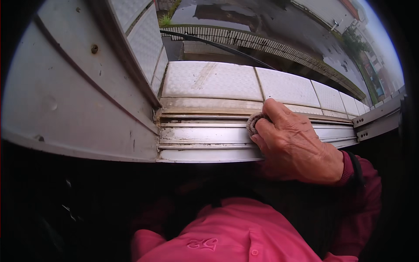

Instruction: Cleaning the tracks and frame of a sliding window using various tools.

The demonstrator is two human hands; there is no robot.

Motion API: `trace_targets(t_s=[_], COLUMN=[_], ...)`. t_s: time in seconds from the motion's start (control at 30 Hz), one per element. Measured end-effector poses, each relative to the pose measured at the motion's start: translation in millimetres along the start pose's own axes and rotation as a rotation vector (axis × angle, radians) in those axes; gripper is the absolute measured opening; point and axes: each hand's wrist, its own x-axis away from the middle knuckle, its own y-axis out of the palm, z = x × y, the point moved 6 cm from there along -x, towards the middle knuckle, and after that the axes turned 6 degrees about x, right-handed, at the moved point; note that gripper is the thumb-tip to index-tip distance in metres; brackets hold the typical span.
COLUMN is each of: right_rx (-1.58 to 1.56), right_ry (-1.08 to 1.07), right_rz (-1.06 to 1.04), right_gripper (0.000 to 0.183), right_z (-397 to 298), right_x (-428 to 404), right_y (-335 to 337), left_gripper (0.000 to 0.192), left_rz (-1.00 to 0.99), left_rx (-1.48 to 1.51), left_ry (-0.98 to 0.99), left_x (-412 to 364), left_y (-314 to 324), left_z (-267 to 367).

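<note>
My right hand (291, 144) is closed around a bunched greyish-brown cloth (253, 123). It presses the cloth against the metal sliding-window track (203, 134), near the outer rails. Dark dirt marks the rails and the corner at the track's left end. Knuckles and fingers hide part of the cloth and the stretch of track beneath them. My left hand is out of view; the area below the sill is very dark.
A stained window jamb (95, 91) rises at the left. White textured tiles (212, 80) cover the outer ledge. At the right stands the metal end of a sash (376, 122). Outside and lower down lie a tiled parapet (262, 41) and a wet flat roof (278, 19).
</note>
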Motion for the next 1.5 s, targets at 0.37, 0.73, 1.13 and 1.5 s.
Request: trace_targets(t_s=[0.37,0.73,1.13,1.5], right_rx=[-0.223,-0.777,-0.49,-0.219], right_ry=[-0.375,0.364,0.269,-0.259], right_rz=[0.076,0.552,-0.099,-0.193], right_gripper=[0.012,0.037,0.042,0.035], right_z=[-56,55,63,29], right_x=[-98,50,135,39], right_y=[13,-85,-36,-22], left_gripper=[0.024,0.033,0.024,0.06], left_rz=[0.179,0.113,0.026,0.047], left_rx=[-0.389,-0.907,-0.79,-0.592], left_ry=[0.233,-0.157,-0.37,-0.024], left_x=[47,48,22,43], left_y=[0,-13,-1,3], left_z=[41,-11,-1,-28])
